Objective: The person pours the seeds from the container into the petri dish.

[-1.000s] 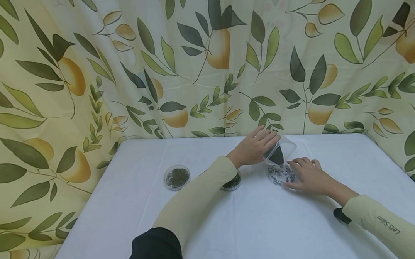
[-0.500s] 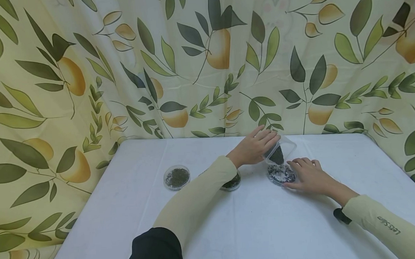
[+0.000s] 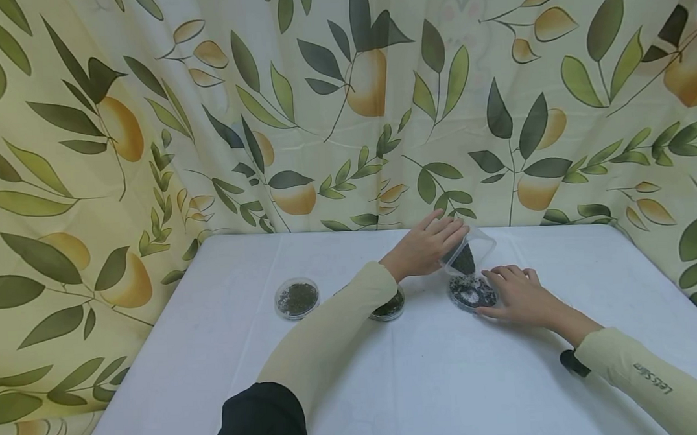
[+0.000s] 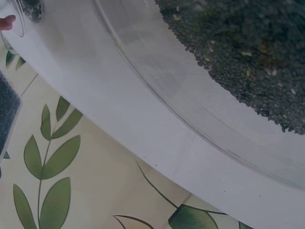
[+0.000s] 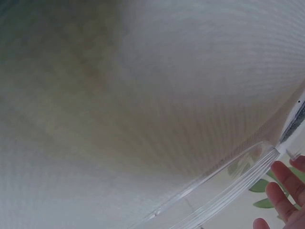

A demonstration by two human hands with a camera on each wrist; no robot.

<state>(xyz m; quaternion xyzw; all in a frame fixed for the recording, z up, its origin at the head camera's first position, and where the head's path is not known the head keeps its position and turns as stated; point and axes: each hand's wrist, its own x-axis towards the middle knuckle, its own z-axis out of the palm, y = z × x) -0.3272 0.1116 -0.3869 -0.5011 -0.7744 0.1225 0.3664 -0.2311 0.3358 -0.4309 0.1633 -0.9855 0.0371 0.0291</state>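
In the head view my left hand [image 3: 424, 245] holds a clear plastic box [image 3: 482, 243] tilted, its open side toward the right. A heap of small dark seeds [image 3: 463, 261] lies inside. Directly below its lower edge, a round clear petri dish [image 3: 473, 293] sits on the table, covered with dark seeds except for some pale patches. My right hand [image 3: 521, 297] grips this dish at its right side, thumb in front and fingers behind. In the left wrist view, part of the box [image 4: 7, 114] shows at the left edge.
A petri dish of dark seeds [image 3: 297, 298] stands at the left. Another seed-filled dish [image 3: 392, 306] is partly hidden behind my left forearm. A white cloth [image 3: 426, 383] covers the table, and a leaf-patterned curtain [image 3: 334, 153] hangs behind it.
Dark seeds have spread over more of the dish under the box, and its pale area has shrunk. The box has shifted very slightly left; my right hand has stayed put.
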